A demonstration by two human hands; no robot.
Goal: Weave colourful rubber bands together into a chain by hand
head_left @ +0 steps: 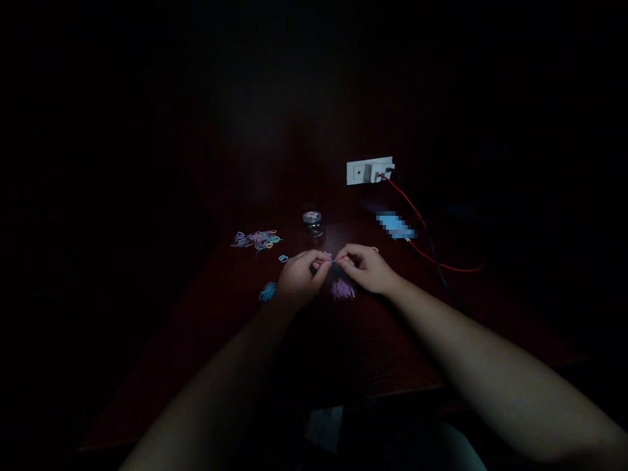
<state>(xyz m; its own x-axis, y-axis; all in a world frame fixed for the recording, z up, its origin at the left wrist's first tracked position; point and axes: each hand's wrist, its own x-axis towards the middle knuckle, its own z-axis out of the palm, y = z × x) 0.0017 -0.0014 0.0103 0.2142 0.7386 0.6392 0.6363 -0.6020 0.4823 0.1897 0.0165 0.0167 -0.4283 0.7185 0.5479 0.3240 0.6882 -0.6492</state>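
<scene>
In dim light my left hand (300, 278) and my right hand (366, 267) meet over a dark red wooden table (353, 353). Both pinch one small blue rubber band (333, 261) stretched between their fingertips. A heap of purple bands (342, 289) lies just under my right hand. A heap of blue bands (267, 292) sits left of my left hand, and a single blue band (283, 258) lies a little beyond it. A mixed pile of coloured bands (256, 240) is spread at the far left.
A small glass jar (312, 224) stands behind my hands. On the back wall is a white socket (369, 171) with a red cable (432, 258) and a black cable running down over the table's right side. A blurred blue object (395, 224) lies near them.
</scene>
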